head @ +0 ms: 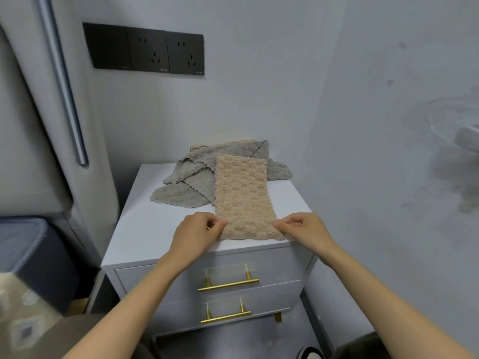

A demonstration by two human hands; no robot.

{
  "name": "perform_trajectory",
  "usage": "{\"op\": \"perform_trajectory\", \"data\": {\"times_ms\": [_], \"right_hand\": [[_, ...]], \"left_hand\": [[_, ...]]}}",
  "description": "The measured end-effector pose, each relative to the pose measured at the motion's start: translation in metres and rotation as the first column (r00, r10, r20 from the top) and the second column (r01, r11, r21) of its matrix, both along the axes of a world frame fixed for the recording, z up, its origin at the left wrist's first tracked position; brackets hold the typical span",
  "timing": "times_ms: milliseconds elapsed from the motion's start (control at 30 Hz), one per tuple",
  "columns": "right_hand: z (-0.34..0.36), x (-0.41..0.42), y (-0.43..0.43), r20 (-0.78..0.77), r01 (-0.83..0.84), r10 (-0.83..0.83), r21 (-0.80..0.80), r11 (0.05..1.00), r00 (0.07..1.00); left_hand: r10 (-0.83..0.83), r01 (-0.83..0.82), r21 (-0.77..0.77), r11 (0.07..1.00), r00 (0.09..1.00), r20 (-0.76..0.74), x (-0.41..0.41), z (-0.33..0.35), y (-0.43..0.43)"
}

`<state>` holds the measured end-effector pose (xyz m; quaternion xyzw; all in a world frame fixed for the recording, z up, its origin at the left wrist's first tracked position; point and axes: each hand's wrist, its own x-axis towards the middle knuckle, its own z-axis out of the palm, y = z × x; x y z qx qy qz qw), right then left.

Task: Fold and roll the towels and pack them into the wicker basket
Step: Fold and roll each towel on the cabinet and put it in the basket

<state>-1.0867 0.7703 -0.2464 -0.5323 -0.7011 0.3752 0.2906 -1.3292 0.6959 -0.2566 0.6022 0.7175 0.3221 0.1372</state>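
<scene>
Both forearms reach up from the bottom of the frame to the near edge of a white nightstand (145,229) at centre. On that edge the left hand (195,235) pinches the near left corner of a beige towel (242,198) between thumb and fingertips, the other fingers curled in; the right hand (305,230) pinches the near right corner the same way. Neither hand is spread open.

That towel lies flat as a long narrow strip, folded lengthwise, running from the front edge of the top toward the wall. Its near end sits just at the front lip, and its far end overlaps a loose heap of grey towels (191,174) piled against the back wall. One scalloped grey corner spreads toward the left middle of the top; another pokes out to the right of the strip, close to the right edge.

Bare white top shows left of the strip, from the left hand out to the left edge. A thin bare band shows between the strip and the right edge. Below the hands are two drawers with gold bar handles (228,285). A black socket panel (145,49) hangs on the wall at upper left. A padded grey panel fills the left side of the frame. No basket is in view.
</scene>
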Motion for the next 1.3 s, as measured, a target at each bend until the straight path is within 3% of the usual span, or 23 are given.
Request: {"op": "perform_trajectory", "data": {"times_ms": [167,367,467,533,633,767,967,1233,1300], "right_hand": [[-0.006,-0.012,0.006,0.161,0.065,-0.083,0.116,0.991,0.984],[-0.011,-0.018,0.004,0.303,0.028,-0.130,0.318,0.948,0.944],[-0.009,-0.021,0.000,0.344,-0.048,-0.146,0.497,0.866,0.928],[-0.011,-0.024,-0.001,0.377,-0.162,-0.132,0.653,0.740,0.917],[-0.021,-0.029,-0.003,0.421,-0.324,-0.033,0.744,0.584,0.907],[-0.027,-0.028,-0.005,0.484,-0.441,0.071,0.714,0.544,0.872],[-0.022,-0.015,-0.011,0.575,-0.505,0.056,0.662,0.554,0.816],[-0.019,-0.002,-0.004,0.544,-0.451,0.082,0.591,0.669,0.835],[-0.015,-0.002,-0.004,0.503,-0.397,0.092,0.542,0.741,0.859]], "left_hand": [[0.087,-0.094,-0.024,0.995,0.976,-0.201,0.005,-0.003,0.001],[0.087,-0.107,-0.040,0.993,0.937,-0.339,0.009,0.003,0.001],[0.063,-0.001,0.177,0.984,0.936,-0.345,0.007,-0.002,0.001],[-0.008,0.128,0.276,0.953,0.918,-0.397,0.007,-0.006,0.003],[-0.136,0.311,0.284,0.907,0.854,-0.502,0.011,-0.006,0.005],[-0.209,0.385,0.243,0.890,0.821,-0.532,0.013,-0.007,0.000],[-0.228,0.335,0.184,0.924,0.870,-0.438,0.011,-0.007,-0.008],[-0.247,0.328,0.169,0.929,0.892,-0.378,0.004,-0.007,-0.006],[-0.238,0.301,0.170,0.938,0.919,-0.316,0.005,-0.004,-0.005]]}}
